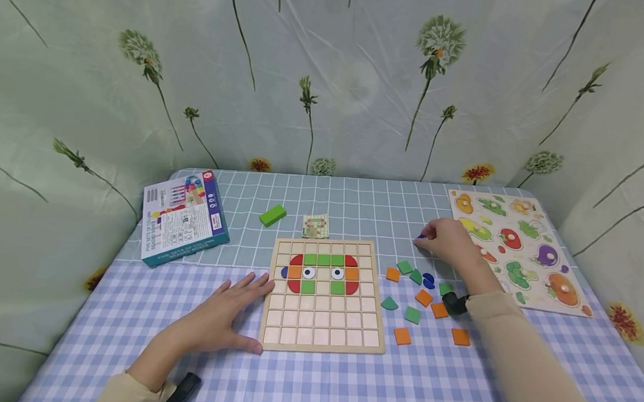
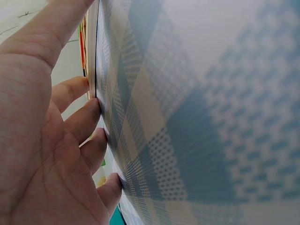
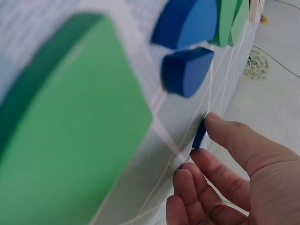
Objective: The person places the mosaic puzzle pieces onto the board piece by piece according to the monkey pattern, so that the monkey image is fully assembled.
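Observation:
My right hand [image 1: 451, 247] is beyond the loose pieces, pinching a small blue piece [image 3: 199, 133] between thumb and index finger close over the cloth. My left hand [image 1: 220, 320] lies spread at the left side of a wooden grid board [image 1: 320, 336], fingertips and thumb right at its edge. On the board, red rounded pieces, green squares, orange squares and two white eye pieces [image 1: 337, 274] form a pattern, with a blue piece [image 1: 283, 272] at its left. Two more blue pieces [image 1: 429, 280] lie near the right wrist, among green pieces [image 1: 412, 315] and orange squares [image 1: 424, 298].
A small pattern card [image 1: 316, 226] lies behind the board, with a green block [image 1: 272, 215] to its left. A teal-edged box [image 1: 184, 218] stands at the left back. A vegetable puzzle board [image 1: 521, 254] lies at the right, beside the right forearm.

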Demonstrator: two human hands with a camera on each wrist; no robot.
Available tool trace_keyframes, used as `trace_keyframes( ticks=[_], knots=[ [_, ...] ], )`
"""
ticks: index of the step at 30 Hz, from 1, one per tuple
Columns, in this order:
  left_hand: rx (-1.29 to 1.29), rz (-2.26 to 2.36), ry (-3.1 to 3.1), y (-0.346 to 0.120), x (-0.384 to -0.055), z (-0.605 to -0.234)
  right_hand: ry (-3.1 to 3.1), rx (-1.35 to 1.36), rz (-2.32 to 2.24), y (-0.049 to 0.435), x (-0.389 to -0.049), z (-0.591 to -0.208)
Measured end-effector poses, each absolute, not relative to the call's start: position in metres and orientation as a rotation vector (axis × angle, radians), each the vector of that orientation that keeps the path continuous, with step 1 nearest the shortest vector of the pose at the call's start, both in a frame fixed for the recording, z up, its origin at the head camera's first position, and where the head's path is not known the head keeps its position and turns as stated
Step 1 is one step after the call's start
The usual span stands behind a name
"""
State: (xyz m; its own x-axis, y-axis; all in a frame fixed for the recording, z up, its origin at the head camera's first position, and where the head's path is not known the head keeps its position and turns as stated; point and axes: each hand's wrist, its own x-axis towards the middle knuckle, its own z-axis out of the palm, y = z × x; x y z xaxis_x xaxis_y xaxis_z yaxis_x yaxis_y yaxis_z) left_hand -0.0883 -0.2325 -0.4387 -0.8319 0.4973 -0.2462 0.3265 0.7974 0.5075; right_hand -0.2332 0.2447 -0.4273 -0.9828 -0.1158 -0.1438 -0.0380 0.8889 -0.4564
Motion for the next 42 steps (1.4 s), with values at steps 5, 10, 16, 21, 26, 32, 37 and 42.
trace_keyframes(
  ticks=[5,10,16,21,26,32,37,42],
  knots=[
    [0.616,0.649,2.618,-0.232,-0.087,-0.438,2.874,-0.144,-0.659,0.242,-0.237,-0.428],
    [0.616,0.651,2.617,-0.232,-0.087,-0.438,2.865,-0.190,-0.637,0.238,-0.235,-0.427],
    [0.629,0.645,2.619,-0.232,-0.088,-0.438,2.903,-0.427,-0.642,0.220,-0.220,-0.415],
    [0.632,0.642,2.622,-0.233,-0.088,-0.440,2.837,-0.677,-0.663,0.199,-0.204,-0.407],
    [0.636,0.641,2.627,-0.234,-0.088,-0.441,2.766,-0.900,-0.662,0.181,-0.192,-0.411],
    [0.640,0.639,2.631,-0.233,-0.088,-0.441,2.736,-0.947,-0.599,0.169,-0.188,-0.416],
    [0.633,0.632,2.631,-0.233,-0.088,-0.439,2.724,-0.973,-0.556,0.161,-0.187,-0.417],
    [0.632,0.637,2.628,-0.232,-0.088,-0.439,2.716,-0.976,-0.535,0.157,-0.188,-0.418]
  ],
)
